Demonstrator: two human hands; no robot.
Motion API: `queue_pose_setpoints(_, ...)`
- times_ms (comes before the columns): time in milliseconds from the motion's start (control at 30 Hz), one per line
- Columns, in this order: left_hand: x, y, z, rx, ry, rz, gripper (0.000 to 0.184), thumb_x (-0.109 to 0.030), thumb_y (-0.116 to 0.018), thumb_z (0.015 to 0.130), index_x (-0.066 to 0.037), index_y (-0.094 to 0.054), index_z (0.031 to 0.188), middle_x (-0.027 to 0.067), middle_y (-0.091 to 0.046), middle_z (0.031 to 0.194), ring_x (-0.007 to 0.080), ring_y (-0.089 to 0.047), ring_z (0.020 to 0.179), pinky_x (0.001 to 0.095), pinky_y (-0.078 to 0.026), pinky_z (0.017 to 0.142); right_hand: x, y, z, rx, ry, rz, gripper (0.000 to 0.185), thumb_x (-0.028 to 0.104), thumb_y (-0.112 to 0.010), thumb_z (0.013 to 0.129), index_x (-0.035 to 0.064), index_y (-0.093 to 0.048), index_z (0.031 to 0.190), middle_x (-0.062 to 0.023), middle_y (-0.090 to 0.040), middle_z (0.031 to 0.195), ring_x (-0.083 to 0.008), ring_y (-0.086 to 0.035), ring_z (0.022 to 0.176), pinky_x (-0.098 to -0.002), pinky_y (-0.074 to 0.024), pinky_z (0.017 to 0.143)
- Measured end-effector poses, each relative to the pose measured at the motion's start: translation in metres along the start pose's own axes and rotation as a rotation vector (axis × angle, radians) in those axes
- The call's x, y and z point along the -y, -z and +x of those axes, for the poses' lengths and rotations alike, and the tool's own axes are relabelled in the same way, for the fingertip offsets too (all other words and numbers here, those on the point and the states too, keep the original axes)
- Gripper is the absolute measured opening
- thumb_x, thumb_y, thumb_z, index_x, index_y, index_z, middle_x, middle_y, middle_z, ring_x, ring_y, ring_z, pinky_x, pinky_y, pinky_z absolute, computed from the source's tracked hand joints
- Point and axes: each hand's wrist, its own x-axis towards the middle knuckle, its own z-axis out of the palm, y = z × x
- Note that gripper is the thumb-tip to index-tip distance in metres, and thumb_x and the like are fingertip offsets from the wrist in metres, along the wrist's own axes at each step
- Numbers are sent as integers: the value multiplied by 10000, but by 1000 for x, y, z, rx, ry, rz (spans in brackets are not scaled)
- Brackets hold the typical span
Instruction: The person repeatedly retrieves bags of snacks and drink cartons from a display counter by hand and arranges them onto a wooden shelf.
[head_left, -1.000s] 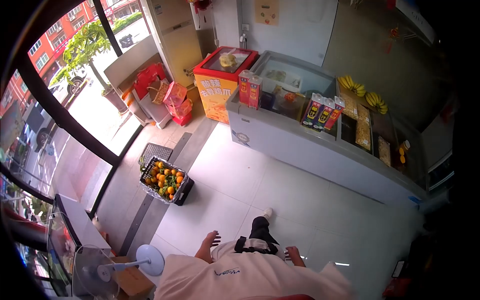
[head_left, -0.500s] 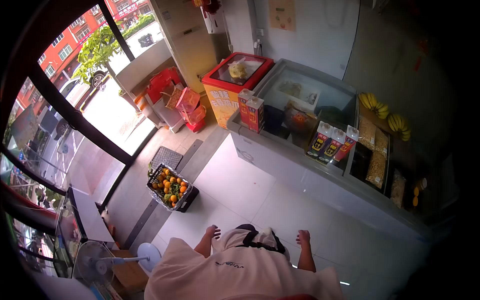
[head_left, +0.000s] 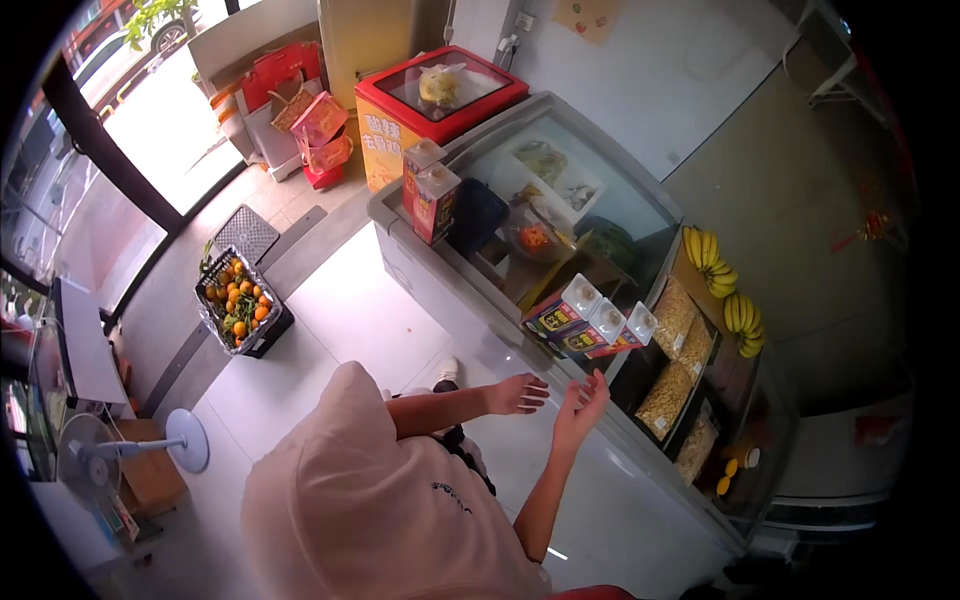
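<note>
My left hand (head_left: 517,394) reaches across in front of my body, its fingers slightly apart and nothing in it. Close beside it on the right, my right hand (head_left: 582,402) is raised with the fingers spread, also holding nothing. The two hands do not touch. Just beyond them, several drink cartons (head_left: 590,322) stand on the near edge of a glass-topped chest freezer (head_left: 420,275). Two red cartons (head_left: 432,200) stand at its left corner. Bags of nuts (head_left: 668,398) lie in a tray to the right of my hands.
A crate of oranges (head_left: 238,300) sits on the floor at left. Behind the freezer stands a red-topped cabinet (head_left: 440,95). Bananas (head_left: 710,262) lie at the right. A white fan (head_left: 187,440) and a cardboard box (head_left: 150,465) are at lower left.
The view has turned and come closer to the freezer. Both hands have risen and moved together toward the drink cartons. The crate of oranges now appears farther left.
</note>
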Motion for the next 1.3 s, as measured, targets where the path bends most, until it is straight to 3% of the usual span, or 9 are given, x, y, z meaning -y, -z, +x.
queue_pose_setpoints(133,10,-23,34,-166,347,-248,331,-353,-453,893,-122,-549,1111,29,-587,1155,215,-549,1017,367,-430,881,15,1,76,-44,228,-418,499,183,-653,802,62,-454,1244,-157,-464,1179,-304,-436,1082,-407,-401,858)
queue_pose_setpoints(233,-12,-36,54,27,395,-282,336,-356,-449,890,-122,-553,1108,26,-596,1146,228,-557,1002,374,-432,870,7,-13,124,122,254,-607,620,349,-651,788,82,-424,1299,-174,-407,1292,-378,-303,1253,-520,-258,998)
queue_pose_setpoints(400,-56,-63,94,141,257,-437,417,-421,-352,910,-121,-528,1140,28,-515,1263,194,-465,1139,360,-346,959,-26,-48,148,236,212,-590,685,415,-685,742,115,-424,1300,-169,-418,1284,-370,-355,1232,-551,-276,971)
queue_pose_setpoints(433,-45,-51,115,278,-146,-5,440,-427,-330,914,-119,-516,1167,30,-495,1284,190,-445,1155,354,-326,971,-25,-50,149,240,230,-587,668,413,-688,734,98,-442,1269,-171,-430,1257,-373,-377,1202,-547,-292,956)
queue_pose_setpoints(533,-32,-55,156,464,-32,-422,476,-415,-307,920,-105,-484,1234,50,-482,1295,211,-437,1159,367,-309,978,-32,-43,149,251,315,-528,647,403,-691,710,53,-461,1203,-179,-455,1183,-380,-413,1140,-531,-329,920)
queue_pose_setpoints(600,-22,-50,153,314,27,-653,498,-413,-285,922,-102,-465,1268,73,-479,1295,227,-433,1184,382,-298,1002,-45,-38,144,288,375,-434,649,380,-689,703,44,-444,1201,-183,-463,1157,-386,-418,1119,-523,-334,920)
queue_pose_setpoints(700,-79,-114,46,106,18,-725,532,-443,-278,916,-97,-459,1276,99,-469,1307,246,-426,1210,399,-284,1028,-25,-27,139,350,470,-494,655,319,-707,693,39,-425,1213,-193,-459,1154,-388,-419,1110,-520,-327,930)
queue_pose_setpoints(967,-42,-86,71,228,-97,-790,753,-665,-333,812,-110,-439,1310,88,-373,1417,260,-344,1299,451,-219,1075,-39,-4,126,376,574,-370,664,317,-768,644,56,-479,1182,-178,-473,1119,-362,-425,1063,-489,-332,915)
queue_pose_setpoints(1300,55,-36,98,371,-573,-815,492,-484,-466,871,-65,-568,1107,129,-633,1063,269,-614,930,413,-477,878,-87,49,65,544,620,-32,587,256,-807,584,166,-559,1109,-110,-480,1047,-318,-439,980,-448,-349,825)
